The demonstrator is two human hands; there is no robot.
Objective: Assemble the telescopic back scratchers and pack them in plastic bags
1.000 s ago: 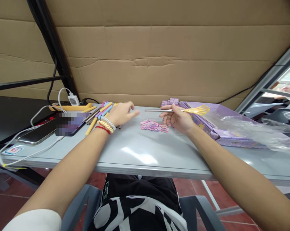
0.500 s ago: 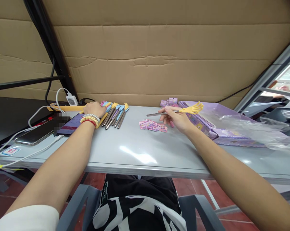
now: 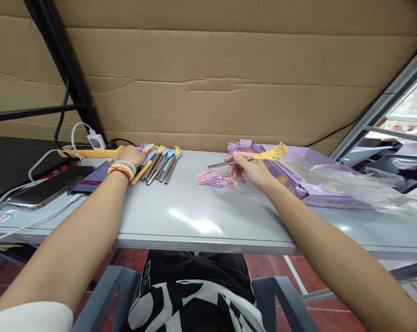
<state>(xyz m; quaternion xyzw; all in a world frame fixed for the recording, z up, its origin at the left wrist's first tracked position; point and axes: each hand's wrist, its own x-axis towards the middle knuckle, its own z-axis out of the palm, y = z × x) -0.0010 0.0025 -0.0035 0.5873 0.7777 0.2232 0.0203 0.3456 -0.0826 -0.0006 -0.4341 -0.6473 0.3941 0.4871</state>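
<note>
My right hand (image 3: 250,169) is closed on a back scratcher (image 3: 260,157) with a thin metal rod and a yellow hand-shaped head; it is held level above the grey table (image 3: 208,216). Small pink and purple cards (image 3: 215,179) lie just left of that hand. My left hand (image 3: 130,154), with bead bracelets at the wrist, rests on the left end of a pile of back scratchers (image 3: 160,162) that have yellow, blue and pink heads. Its fingers are hidden behind the hand.
A flat purple box (image 3: 298,180) and clear plastic wrap (image 3: 353,184) lie at the right. Small purple packs (image 3: 241,145) sit by the cardboard wall. A yellow power strip (image 3: 91,151) with a charger, cables and two phones (image 3: 45,189) occupy the left.
My left hand moved left from the table's middle to the far end of the scratcher pile, uncovering it. My right hand kept the yellow scratcher and shifted slightly.
</note>
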